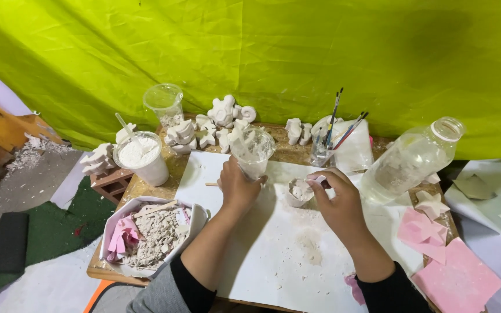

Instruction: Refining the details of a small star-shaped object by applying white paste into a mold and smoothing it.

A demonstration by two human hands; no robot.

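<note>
My left hand grips a clear plastic cup smeared with white residue, holding it upright over the white sheet. My right hand holds a small white mould partly filled with plaster, fingers pinching its right rim. Plaster dust and crumbs lie on the sheet below the mould. A thin wooden stick rests on the sheet just left of my left hand.
White tub of powder with a spoon, empty clear cup, plaster figures, jar of paintbrushes, large clear bottle, box of plaster scraps, pink mould sheets, green backdrop.
</note>
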